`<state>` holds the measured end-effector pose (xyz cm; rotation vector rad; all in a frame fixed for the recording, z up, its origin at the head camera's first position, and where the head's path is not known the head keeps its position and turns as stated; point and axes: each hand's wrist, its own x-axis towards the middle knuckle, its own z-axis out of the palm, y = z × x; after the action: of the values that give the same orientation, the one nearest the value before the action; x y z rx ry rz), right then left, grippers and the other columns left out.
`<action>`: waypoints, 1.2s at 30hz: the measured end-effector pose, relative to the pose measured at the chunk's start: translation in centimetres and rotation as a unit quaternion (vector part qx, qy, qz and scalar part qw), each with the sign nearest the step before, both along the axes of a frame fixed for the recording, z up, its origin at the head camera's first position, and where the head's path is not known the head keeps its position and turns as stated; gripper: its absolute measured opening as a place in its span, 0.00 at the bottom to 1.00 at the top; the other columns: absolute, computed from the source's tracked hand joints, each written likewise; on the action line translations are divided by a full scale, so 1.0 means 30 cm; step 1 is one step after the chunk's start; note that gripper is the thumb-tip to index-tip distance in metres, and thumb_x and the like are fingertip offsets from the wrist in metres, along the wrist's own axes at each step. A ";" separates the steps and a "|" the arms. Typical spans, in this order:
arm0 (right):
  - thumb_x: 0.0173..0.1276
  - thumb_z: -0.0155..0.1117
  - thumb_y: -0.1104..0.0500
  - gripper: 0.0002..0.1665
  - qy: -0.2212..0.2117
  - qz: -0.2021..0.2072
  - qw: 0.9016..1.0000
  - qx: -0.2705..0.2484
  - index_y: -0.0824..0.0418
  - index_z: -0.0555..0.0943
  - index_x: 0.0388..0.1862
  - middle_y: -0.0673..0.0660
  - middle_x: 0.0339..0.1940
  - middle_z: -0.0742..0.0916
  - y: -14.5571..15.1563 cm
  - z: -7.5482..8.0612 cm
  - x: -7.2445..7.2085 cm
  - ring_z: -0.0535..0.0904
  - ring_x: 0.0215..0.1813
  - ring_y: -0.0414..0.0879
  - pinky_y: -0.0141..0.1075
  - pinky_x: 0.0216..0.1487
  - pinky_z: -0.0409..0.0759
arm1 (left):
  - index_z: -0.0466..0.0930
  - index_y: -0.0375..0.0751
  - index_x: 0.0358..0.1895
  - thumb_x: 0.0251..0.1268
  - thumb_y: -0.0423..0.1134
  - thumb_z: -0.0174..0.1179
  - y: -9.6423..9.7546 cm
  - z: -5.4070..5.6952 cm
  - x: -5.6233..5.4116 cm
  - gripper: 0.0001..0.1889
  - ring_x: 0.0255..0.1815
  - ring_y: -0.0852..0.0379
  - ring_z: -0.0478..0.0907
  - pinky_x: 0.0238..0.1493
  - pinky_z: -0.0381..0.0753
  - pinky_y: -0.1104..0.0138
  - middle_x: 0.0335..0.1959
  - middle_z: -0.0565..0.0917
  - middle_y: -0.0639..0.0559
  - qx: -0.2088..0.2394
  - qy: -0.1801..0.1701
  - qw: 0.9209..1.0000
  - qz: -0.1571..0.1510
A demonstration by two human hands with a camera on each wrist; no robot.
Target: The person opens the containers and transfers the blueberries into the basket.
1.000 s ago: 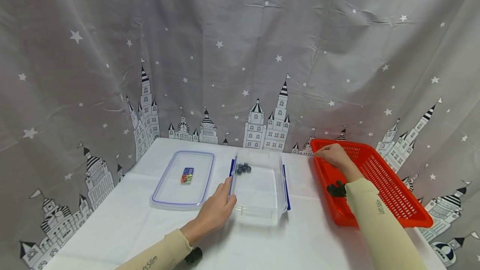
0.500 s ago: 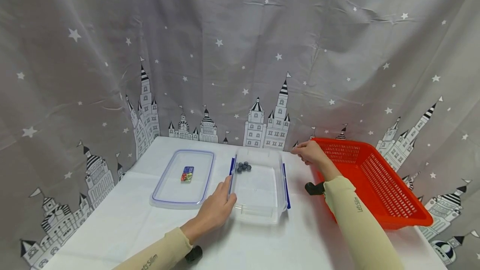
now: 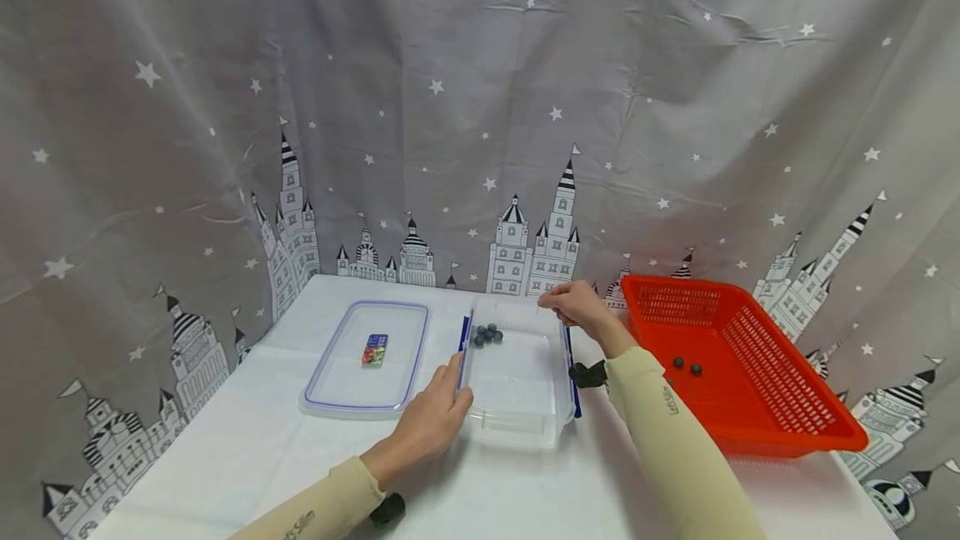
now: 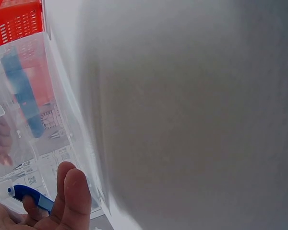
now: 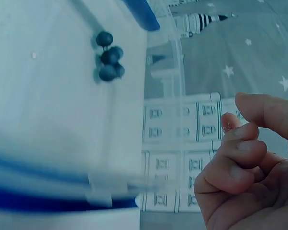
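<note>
Dark balls (image 3: pixel 488 336): 5 in 1 clear container (image 3: pixel 517 423) btwn L hand (image 3: pixel 431 419) & R hand (image 3: pixel 581 307), 2 in 1 red basket (image 3: pixel 750 407) right of R hand. L hand grips container's side; R fingers curled, can't tell if holding any.

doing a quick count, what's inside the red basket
Two blueberries show clearly inside the red plastic basket; the right sleeve covers its near left part, so anything there is hidden.

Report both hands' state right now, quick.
Left hand: closed, holding the clear container by its left side.
Right hand: closed, fingers curled, nothing visible in its grasp.
</note>
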<state>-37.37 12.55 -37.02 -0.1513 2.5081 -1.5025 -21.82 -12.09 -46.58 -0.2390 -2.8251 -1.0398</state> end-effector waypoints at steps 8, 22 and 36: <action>0.68 0.68 0.59 0.15 -0.011 0.020 0.999 -0.023 0.68 0.85 0.49 0.51 0.23 0.76 -0.083 -0.039 -0.012 0.68 0.24 0.41 0.31 0.28 0.70 | 0.52 0.38 0.80 0.78 0.47 0.42 -0.002 0.002 0.003 0.33 0.31 0.55 0.72 0.31 0.70 0.63 0.63 0.74 0.41 0.000 -0.002 1.000 -0.003; 0.67 0.69 0.59 0.16 -0.024 -0.003 1.000 -0.001 0.65 0.85 0.51 0.50 0.24 0.74 -0.172 -0.123 -0.026 0.64 0.20 0.39 0.32 0.27 0.67 | 0.51 0.37 0.80 0.78 0.47 0.42 0.001 0.002 0.005 0.33 0.33 0.55 0.72 0.33 0.71 0.63 0.63 0.74 0.41 0.001 -0.006 1.000 -0.005; 0.65 0.70 0.60 0.16 -0.060 -0.039 0.997 0.014 0.65 0.84 0.51 0.46 0.13 0.66 -0.208 -0.197 -0.054 0.58 0.16 0.38 0.30 0.21 0.61 | 0.52 0.36 0.80 0.77 0.47 0.43 -0.005 -0.003 0.003 0.33 0.35 0.54 0.74 0.39 0.75 0.59 0.62 0.75 0.41 -0.003 0.005 1.000 -0.005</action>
<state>-39.00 6.30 -42.92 0.0398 2.4634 -1.4587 -21.74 -12.24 -46.66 -0.2581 -2.8210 -1.0307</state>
